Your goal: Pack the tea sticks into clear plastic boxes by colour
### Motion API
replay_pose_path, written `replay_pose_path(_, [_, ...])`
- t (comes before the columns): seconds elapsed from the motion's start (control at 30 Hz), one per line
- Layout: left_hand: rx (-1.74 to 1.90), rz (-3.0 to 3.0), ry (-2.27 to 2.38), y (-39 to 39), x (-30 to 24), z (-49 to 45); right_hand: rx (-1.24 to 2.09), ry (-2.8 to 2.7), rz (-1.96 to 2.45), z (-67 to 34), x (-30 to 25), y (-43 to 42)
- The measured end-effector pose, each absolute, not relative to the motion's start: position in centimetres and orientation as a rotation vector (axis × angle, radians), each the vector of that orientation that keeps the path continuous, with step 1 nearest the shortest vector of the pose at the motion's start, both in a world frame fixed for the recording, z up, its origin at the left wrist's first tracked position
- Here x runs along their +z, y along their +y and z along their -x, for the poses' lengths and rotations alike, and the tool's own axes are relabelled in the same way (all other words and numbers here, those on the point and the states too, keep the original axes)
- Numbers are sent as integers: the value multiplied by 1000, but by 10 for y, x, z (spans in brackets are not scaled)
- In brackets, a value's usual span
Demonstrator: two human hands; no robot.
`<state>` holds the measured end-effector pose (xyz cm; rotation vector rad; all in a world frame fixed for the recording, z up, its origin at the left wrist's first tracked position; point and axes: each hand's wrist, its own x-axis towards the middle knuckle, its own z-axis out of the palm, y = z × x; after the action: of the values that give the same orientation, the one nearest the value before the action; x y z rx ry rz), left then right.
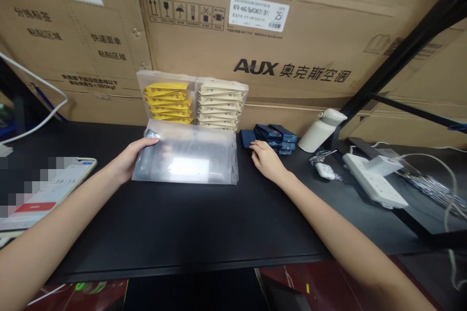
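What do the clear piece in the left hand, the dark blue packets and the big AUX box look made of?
Clear piece: likely thin plastic, glossy; see-through, bright reflection.
Dark blue packets: maybe film or coated paper; folded shapes, but the look leaves it open.
AUX box: matte cardboard; brown, creased, printed directly.

Both forearms (78, 216) are bare and slim, tapering toward bare hands (268, 160) with slender fingers (260, 146).
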<state>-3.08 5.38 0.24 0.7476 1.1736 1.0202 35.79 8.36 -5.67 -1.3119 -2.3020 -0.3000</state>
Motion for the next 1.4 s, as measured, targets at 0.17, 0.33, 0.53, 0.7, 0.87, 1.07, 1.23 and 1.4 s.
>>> replay_pose_path(0.17, [1026, -729, 1199, 53, 3, 30, -283, -2324, 1328, -361, -60, 86])
replay_pose_path(0.33, [1018, -706, 1205, 54, 4, 27, -303, -2378, 1342, -359, -59, 87])
replay_pose_path(0.53, [1079, -722, 1178, 57, 0, 31, -383, -2093, 1128, -349, -38, 73])
replay_pose_path(0.7, [1100, -757, 1136, 61, -5, 37, -277, -1537, 1063, -341, -26, 60])
replay_pose_path(0.87, [1133, -765, 1144, 62, -6, 39, 5, -1394, 1065, -338, -26, 60])
replay_pose_path(1.07, [1207, -824, 1247, 61, -3, 35, 279, -1202, 1044, -336, -28, 65])
replay_pose_path(1.23, [1201, -832, 1267, 61, -1, 34, 449, -1282, 1164, -335, -29, 64])
replay_pose_path(1.4, [1211, -804, 1277, 61, -2, 35, 530, -1319, 1185, -333, -30, 63])
